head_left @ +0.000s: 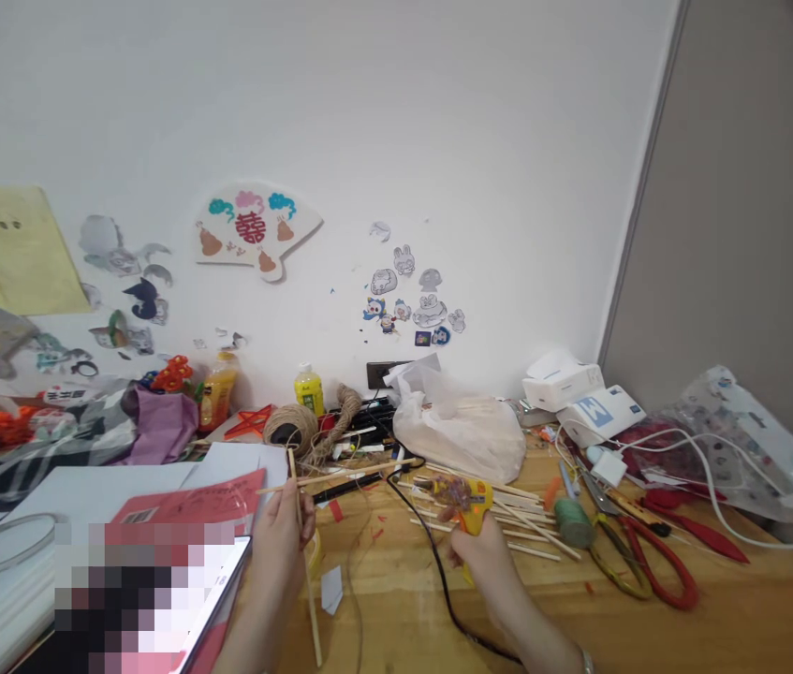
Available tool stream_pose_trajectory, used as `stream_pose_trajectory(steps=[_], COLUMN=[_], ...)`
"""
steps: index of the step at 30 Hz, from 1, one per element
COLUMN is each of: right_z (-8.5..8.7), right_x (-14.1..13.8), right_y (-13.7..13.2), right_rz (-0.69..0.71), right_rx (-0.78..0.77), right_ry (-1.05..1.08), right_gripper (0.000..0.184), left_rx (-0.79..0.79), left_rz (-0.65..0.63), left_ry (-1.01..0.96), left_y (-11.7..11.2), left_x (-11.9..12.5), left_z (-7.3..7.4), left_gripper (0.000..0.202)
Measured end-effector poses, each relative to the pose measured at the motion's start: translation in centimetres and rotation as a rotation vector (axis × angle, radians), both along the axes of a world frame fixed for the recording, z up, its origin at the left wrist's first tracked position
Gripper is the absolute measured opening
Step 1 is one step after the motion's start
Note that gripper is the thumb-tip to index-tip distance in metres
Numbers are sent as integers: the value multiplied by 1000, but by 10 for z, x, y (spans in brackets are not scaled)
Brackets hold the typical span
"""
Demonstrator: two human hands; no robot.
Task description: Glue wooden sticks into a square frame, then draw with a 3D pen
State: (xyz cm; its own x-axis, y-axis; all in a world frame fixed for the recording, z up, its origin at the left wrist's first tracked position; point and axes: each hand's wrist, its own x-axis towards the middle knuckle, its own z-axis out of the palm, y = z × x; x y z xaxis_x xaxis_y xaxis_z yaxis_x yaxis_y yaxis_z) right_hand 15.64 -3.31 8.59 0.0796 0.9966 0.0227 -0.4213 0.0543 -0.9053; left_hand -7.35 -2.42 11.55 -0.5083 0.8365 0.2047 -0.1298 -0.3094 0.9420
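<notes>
My left hand (282,538) is closed on thin wooden sticks (303,552); one runs down toward me and another crosses it, pointing right toward the middle of the wooden table (719,618). My right hand (484,557) grips a yellow hot glue gun (470,501), its nozzle aimed left toward the sticks, with a gap between. The gun's black cord (438,571) trails across the table toward me. Several loose sticks (522,524) lie behind the gun.
A twine spool (290,429), white plastic bag (459,426), green tape roll (574,522), red scissors (655,557) and white boxes (582,398) crowd the back and right. Red booklet (192,505), a tablet and white sheets lie left. Stickers and a paper fan (256,229) cover the wall.
</notes>
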Motion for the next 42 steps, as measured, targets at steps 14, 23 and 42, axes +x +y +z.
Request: stream_pose_trajectory(steps=[14,23,42], right_z=[9,2,3], right_x=[4,2,3], right_y=[-5,-1,-2], right_rz=[-141,-141,-104], right_rx=[-63,-24,-38], right_ry=[-127,-134,-96], right_gripper=[18,11,20], left_rx=[9,3,-25], left_rz=[17,6,15], left_ry=[-27,-39,-41], left_y=[0,1,-1], left_x=[1,2,4], left_z=[2,2,3], left_gripper=[37,38,38])
